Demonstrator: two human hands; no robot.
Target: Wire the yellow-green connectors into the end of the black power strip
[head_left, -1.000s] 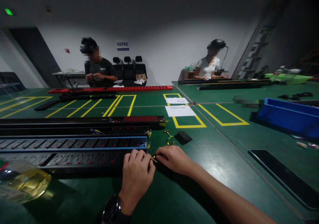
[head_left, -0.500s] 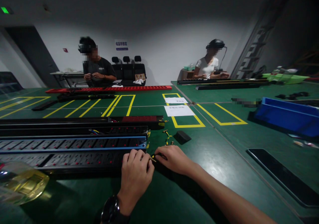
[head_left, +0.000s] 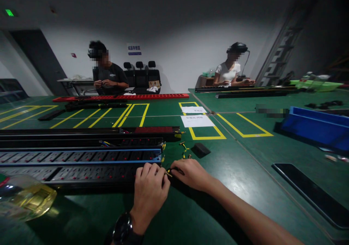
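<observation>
My left hand (head_left: 151, 187), a dark watch (head_left: 122, 227) on its wrist, is curled over the right end of the nearest black power strip (head_left: 92, 173). That strip has a row of sockets with small red parts. Just to the right, my right hand (head_left: 191, 174) is closed, thumb and fingers pinched around a short yellow wire (head_left: 168, 172) at the strip's end. The tips of both hands nearly meet there, and the pinched end is mostly hidden. Behind my right hand lie small yellow wire pieces (head_left: 186, 149) and a black block (head_left: 201, 149).
A blue-edged strip (head_left: 81, 157) and more black rails lie behind. At left is a bottle of yellow liquid (head_left: 35, 197); at right, a phone (head_left: 311, 194) and a blue bin (head_left: 316, 128). Two people (head_left: 110, 76) (head_left: 227, 72) work across the green table, beyond paper sheets (head_left: 197, 121).
The view has turned slightly left, so the scene sits a little further right. Both hands keep nearly the same pose at the strip's end.
</observation>
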